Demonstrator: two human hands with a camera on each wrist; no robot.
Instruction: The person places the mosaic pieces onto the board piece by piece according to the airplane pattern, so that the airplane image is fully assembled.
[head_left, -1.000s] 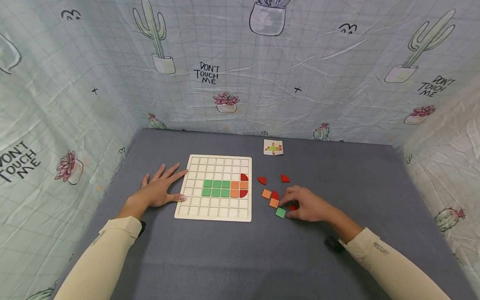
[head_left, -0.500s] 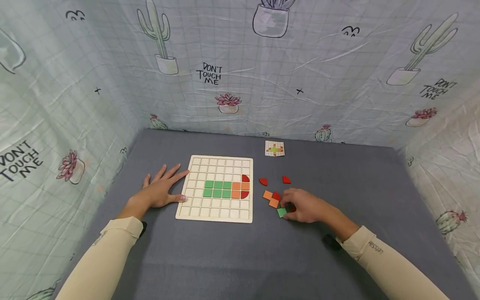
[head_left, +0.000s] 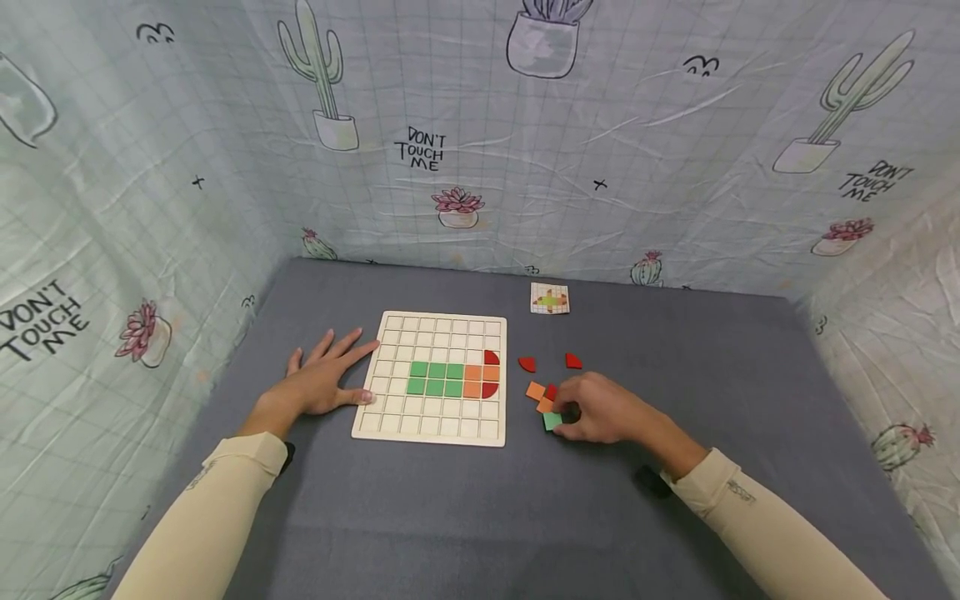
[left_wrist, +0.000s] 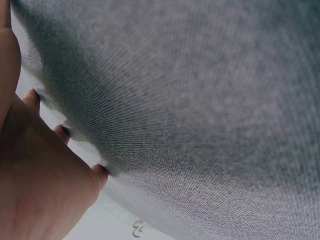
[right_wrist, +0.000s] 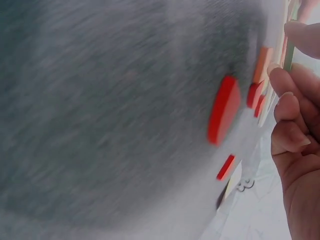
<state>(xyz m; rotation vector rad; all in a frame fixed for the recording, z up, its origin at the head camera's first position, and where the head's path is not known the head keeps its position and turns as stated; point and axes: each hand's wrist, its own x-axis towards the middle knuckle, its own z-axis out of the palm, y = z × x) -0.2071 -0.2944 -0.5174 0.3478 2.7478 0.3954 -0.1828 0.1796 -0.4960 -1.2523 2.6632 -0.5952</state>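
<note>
My right hand [head_left: 600, 410] pinches a green square tile [head_left: 552, 421] between thumb and fingers, just right of the board. The right wrist view shows that green tile [right_wrist: 289, 54] edge-on between the fingertips. Beside it lie two orange square tiles [head_left: 536, 390] and a red quarter-circle tile [head_left: 551, 392]. My left hand [head_left: 318, 385] lies with fingers spread, thumb and index fingertip on the left edge of the cream grid board [head_left: 427, 425]. On the board sit several green squares [head_left: 435, 379], orange squares [head_left: 472, 381] and two red quarter-circles [head_left: 491, 357].
Two more red quarter-circles [head_left: 527, 364] lie right of the board. Another red tile [right_wrist: 223, 110] shows in the right wrist view, hidden by my hand in the head view. A small pattern card [head_left: 550, 298] lies at the back. Printed cloth [head_left: 487, 133] surrounds the grey table.
My right hand has closed its fingers on the green tile and drawn it slightly left, up to the lower orange tile. The left hand and board stay put.
</note>
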